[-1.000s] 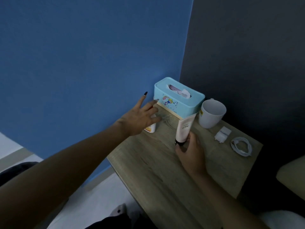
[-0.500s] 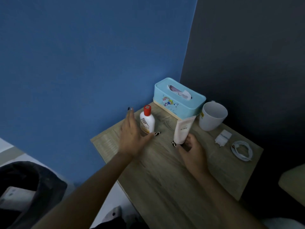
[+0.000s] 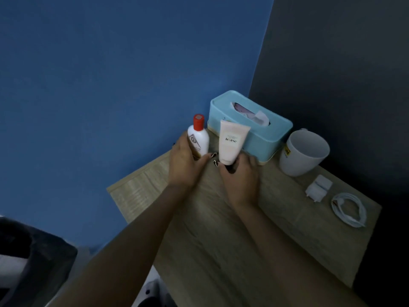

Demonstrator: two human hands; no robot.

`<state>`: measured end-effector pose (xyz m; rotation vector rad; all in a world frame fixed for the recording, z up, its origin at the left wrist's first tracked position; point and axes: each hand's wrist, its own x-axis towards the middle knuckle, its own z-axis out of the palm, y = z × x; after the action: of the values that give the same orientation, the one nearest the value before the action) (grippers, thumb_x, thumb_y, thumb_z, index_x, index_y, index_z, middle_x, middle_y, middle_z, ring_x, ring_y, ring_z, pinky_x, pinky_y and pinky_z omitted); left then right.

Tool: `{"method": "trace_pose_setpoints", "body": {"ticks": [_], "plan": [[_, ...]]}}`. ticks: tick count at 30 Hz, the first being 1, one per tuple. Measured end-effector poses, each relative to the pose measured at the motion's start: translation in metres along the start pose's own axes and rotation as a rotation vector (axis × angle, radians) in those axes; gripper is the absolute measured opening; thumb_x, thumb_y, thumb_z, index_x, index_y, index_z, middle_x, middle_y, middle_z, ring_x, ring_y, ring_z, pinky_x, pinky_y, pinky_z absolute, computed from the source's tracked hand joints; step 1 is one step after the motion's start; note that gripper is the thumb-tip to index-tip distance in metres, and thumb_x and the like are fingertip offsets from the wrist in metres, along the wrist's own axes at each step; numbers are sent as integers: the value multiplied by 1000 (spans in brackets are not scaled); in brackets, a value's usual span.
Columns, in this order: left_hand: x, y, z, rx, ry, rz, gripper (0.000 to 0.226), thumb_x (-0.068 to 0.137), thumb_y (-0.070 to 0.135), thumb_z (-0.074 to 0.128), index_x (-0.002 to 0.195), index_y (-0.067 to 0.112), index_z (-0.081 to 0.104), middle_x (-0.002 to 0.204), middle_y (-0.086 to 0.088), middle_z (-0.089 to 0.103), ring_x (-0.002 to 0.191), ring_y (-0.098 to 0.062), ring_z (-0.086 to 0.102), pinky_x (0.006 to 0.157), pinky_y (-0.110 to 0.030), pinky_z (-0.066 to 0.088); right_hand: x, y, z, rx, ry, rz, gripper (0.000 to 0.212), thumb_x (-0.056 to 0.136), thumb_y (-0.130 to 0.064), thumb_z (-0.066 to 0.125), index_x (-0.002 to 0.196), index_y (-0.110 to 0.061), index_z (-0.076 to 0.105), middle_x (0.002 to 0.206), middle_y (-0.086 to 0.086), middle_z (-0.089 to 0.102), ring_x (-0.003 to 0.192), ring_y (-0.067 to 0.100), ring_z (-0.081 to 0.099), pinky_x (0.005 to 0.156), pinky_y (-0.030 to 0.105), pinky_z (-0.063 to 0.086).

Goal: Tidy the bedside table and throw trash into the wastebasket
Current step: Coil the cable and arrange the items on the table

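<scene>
Down by your left forearm, at the picture's lower left edge, a dark bin [image 3: 33, 262] is showing, well apart from the table [image 3: 221, 251]. Your left hand [image 3: 184, 165] is gripping the lower half of the white bottle [image 3: 198, 138], thumb curling round its front and fingers round its far side; the bottle is standing upright, its red cap [image 3: 198, 122] rising above your hand. Just right of it, your right hand [image 3: 240, 173] is holding the pink tube [image 3: 232, 142] by its dark cap end, fingers wrapping the base, the tube pointing up and leaning slightly. Bottle and tube are sitting side by side with a narrow gap between them, your thumb tips almost meeting below that gap. Behind both hands, in the corner, the blue tissue box [image 3: 261, 134] is sitting with a tissue [image 3: 256, 115] poking out of its slot. Right of your right hand, beside the box, a white mug [image 3: 303, 151] is standing. Further right and nearer you, a white charger [image 3: 317, 189] is lying flat, and a coiled white cable [image 3: 349, 209] is lying just beyond it, near the table's right edge
</scene>
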<state>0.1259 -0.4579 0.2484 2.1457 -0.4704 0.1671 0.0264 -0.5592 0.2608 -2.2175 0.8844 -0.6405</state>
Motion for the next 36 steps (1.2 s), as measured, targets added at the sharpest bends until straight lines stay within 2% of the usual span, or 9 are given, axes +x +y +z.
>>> {"method": "trace_pose_setpoints", "body": {"ticks": [4, 9, 11, 15, 22, 27, 32, 36], "plan": [[23, -4, 10, -20, -4, -28, 70, 72, 35, 76, 131, 12, 46, 123, -7, 58, 113, -23, 52, 96, -39, 46, 1, -3, 3, -35, 23, -17, 41, 78, -38, 73, 105, -10, 60, 111, 10, 54, 98, 26, 58, 71, 25, 34], [28, -6, 10, -68, -67, -8, 74, 67, 39, 76, 131, 19, 45, 124, -1, 60, 112, -18, 56, 94, -35, 47, 0, -1, -1, -15, 11, -40, 32, 81, -28, 70, 104, -7, 62, 112, 10, 56, 103, 22, 57, 72, 13, 26], [26, -5, 8, -87, -68, -10, 69, 69, 36, 75, 130, 21, 46, 123, 1, 61, 111, -17, 57, 93, -36, 48, 0, -1, -1, 1, 7, -24, 31, 83, -27, 70, 104, -6, 63, 112, 11, 56, 103, 22, 56, 70, 11, 23], [26, -5, 6, -64, -82, -8, 62, 74, 31, 74, 129, 19, 49, 122, 2, 63, 110, -17, 59, 93, -35, 49, 1, -2, 0, 13, 20, -6, 32, 82, -28, 71, 105, -5, 65, 111, 12, 57, 102, 23, 57, 68, 12, 21], [25, -7, 9, -11, -105, 21, 69, 72, 38, 76, 131, 19, 46, 122, -2, 64, 110, -22, 59, 92, -41, 50, 3, -3, 3, -19, 10, 7, 33, 84, -32, 69, 104, -7, 66, 112, 11, 56, 99, 23, 57, 67, 18, 23], [26, -7, 10, 14, -91, 37, 69, 72, 37, 77, 132, 18, 47, 119, -3, 65, 108, -22, 59, 88, -35, 48, 3, -2, 4, -28, 26, -5, 33, 83, -32, 70, 103, -7, 65, 110, 11, 55, 98, 25, 57, 68, 19, 23], [26, -8, 11, 4, -99, 20, 71, 71, 40, 77, 131, 19, 46, 118, -4, 65, 107, -22, 58, 87, -34, 47, 3, -1, 6, -68, 22, -16, 35, 85, -35, 68, 107, -8, 64, 115, 10, 53, 100, 25, 58, 72, 23, 30], [26, -8, 11, 11, -94, 23, 71, 71, 41, 77, 132, 18, 46, 118, -5, 65, 107, -23, 58, 86, -33, 45, 3, -1, 7, -79, 30, -21, 35, 85, -35, 68, 107, -7, 64, 114, 10, 54, 99, 24, 58, 72, 23, 31]]}}
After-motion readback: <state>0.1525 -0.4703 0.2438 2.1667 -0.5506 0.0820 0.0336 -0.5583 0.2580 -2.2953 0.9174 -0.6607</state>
